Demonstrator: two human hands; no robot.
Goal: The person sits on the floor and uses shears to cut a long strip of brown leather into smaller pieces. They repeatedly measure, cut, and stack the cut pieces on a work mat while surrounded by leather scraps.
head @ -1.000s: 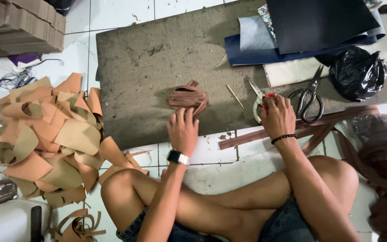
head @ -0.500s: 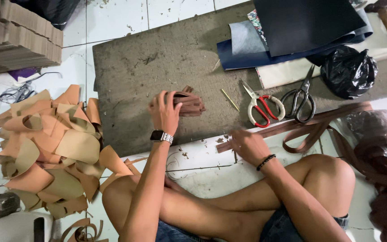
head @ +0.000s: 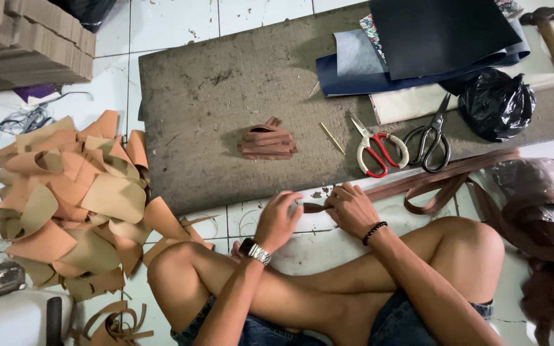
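The strap (head: 418, 182), a long brown band, runs from the heap of brown strapping (head: 546, 256) at my right, along the near edge of the mat (head: 213, 128), to my two hands, which meet over the tiled floor (head: 181, 22) just in front of my crossed legs. My right hand (head: 352, 208) is closed on it: the fingers curl down over the band and pinch it near its end, with the wrist bent and the forearm reaching forward across my right knee. My left hand (head: 279, 221) comes in from the other side with the fingers bent and the tips at the short free end of the strap; I take it as a pinch, though the contact itself is hidden behind the knuckles. That forearm lies across my left shin.

On the mat beyond my hands sits a small stack of cut brown pieces (head: 267, 141). To its right lie red-handled scissors (head: 376, 144) and black shears (head: 431, 138), side by side. Tan offcuts (head: 72, 205) are piled on the floor at my left.
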